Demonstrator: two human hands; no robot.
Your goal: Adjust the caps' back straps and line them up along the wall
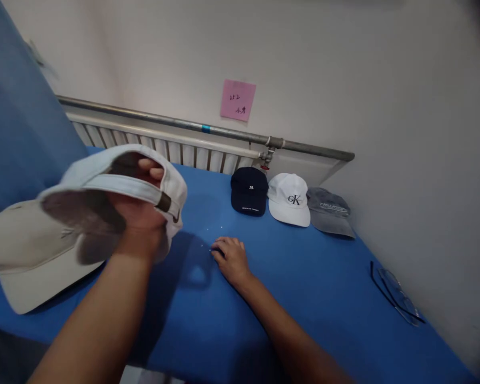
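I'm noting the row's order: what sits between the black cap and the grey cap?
The white cap with dark lettering sits between the black cap and grey cap, shown in the head view.

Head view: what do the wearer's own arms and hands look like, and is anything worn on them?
The left forearm and right forearm are bare, with no sleeve, watch or bracelet in view. No glove shows on the left hand or right hand. The left is partly hidden, so a ring there can't be ruled out.
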